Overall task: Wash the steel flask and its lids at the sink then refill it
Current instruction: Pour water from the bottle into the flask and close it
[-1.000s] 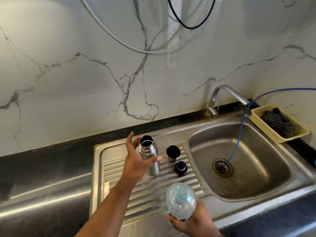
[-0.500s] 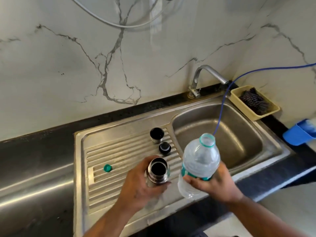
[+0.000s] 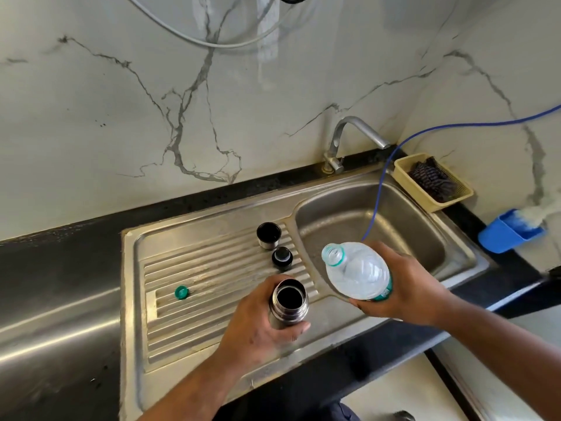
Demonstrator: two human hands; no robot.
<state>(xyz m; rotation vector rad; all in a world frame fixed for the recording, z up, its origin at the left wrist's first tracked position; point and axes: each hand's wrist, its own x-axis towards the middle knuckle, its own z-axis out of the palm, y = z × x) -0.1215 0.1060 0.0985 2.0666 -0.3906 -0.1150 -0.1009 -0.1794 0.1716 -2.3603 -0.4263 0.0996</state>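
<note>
Left hand (image 3: 261, 326): grips flask (image 3: 288, 303) upright over drainboard (image 3: 194, 278).
Right hand (image 3: 403, 287): holds tilted bottle (image 3: 356, 271).
Handling: steel likely rigid, wet-slick; grasp mid-body.
Lids (image 3: 269, 235): on drainboard.

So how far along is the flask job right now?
Washing looks finished: cup lid and stopper stand on the drainboard, green cap off. In hand: left hand grips the open steel flask, right hand tilts the uncapped water bottle toward it. Left: pouring, none visible yet, then fitting both lids.
</note>
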